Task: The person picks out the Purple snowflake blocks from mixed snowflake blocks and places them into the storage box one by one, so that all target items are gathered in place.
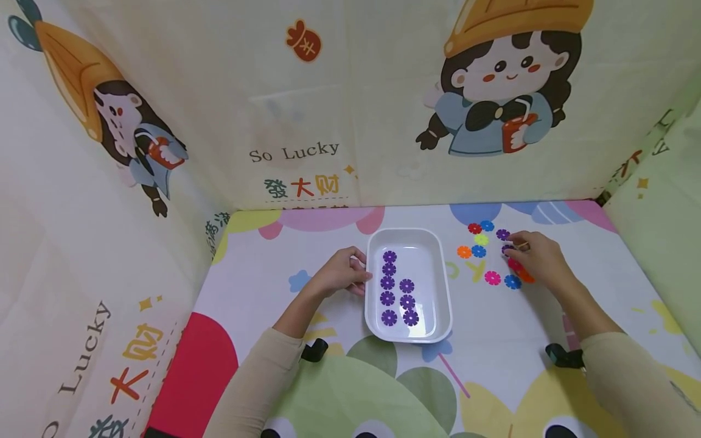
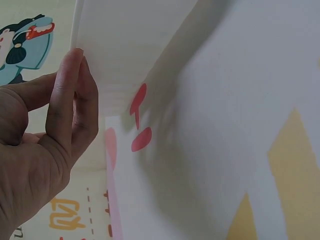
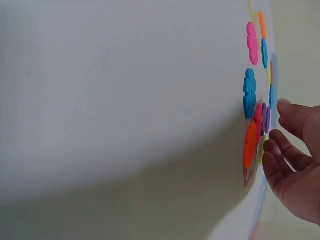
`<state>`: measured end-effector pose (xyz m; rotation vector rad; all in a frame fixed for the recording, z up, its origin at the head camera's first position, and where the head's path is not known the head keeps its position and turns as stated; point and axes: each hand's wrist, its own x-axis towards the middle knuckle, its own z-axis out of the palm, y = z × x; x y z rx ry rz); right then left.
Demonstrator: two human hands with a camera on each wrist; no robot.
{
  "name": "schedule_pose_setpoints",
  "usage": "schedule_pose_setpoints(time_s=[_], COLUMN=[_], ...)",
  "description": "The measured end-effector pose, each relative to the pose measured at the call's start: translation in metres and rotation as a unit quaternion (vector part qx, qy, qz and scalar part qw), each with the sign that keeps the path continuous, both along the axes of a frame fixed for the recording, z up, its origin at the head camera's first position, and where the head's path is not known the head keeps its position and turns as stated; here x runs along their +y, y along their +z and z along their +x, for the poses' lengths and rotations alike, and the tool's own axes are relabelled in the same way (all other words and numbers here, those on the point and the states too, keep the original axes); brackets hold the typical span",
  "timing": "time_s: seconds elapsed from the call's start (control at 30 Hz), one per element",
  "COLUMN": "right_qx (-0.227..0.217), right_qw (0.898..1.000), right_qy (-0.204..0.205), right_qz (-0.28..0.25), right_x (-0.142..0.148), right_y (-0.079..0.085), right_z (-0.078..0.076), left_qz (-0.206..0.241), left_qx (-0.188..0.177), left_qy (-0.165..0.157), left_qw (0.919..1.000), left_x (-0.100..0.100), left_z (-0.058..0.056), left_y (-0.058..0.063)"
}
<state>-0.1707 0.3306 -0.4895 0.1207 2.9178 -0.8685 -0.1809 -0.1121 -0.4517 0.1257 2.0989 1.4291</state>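
Observation:
A white rectangular tray (image 1: 432,255) holds two columns of purple flower-shaped discs (image 1: 387,282), the left column longer than the right. At the tray's left rim my left hand (image 1: 344,271) grips the edge with bent fingers; the left wrist view shows its fingertips against the tray's side (image 2: 115,55). My right hand (image 1: 539,255) reaches over the loose pieces on the right. Its thumb and fingers stand apart close to two purple discs (image 1: 502,235), one partly hidden by the fingers. The right wrist view shows these purple discs (image 3: 266,117) just beyond the gap between thumb and fingers.
Around the right hand lie other flower-shaped discs: a pink one (image 1: 492,278), a blue one (image 1: 512,281), an orange one (image 1: 464,252), a yellow one (image 1: 481,239) and several more. A patterned cloth (image 1: 328,231) covers the table, with printed curtains (image 1: 383,121) behind and at both sides.

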Motion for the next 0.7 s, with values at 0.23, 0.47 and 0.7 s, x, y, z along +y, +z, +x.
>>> schedule_pose_setpoints(time_s=[0.23,0.47,0.7], right_qx=[-0.020,-0.033,-0.043], right_qw=[1.000,0.999,0.999], right_qy=[-0.004,-0.004,-0.004], right_qz=[0.006,0.007,0.007], right_x=[0.002,0.003,0.006], right_y=[-0.003,-0.006,-0.009], right_z=[-0.006,-0.010,-0.014], left_qz=[-0.002,0.000,-0.001], left_qx=[0.004,0.001,0.001], left_qy=[-0.003,-0.001,-0.003], left_qw=[1.0000,1.0000,1.0000], left_x=[0.000,0.001,0.000], left_z=[0.001,0.001,0.001], left_y=[0.002,0.002,0.001])
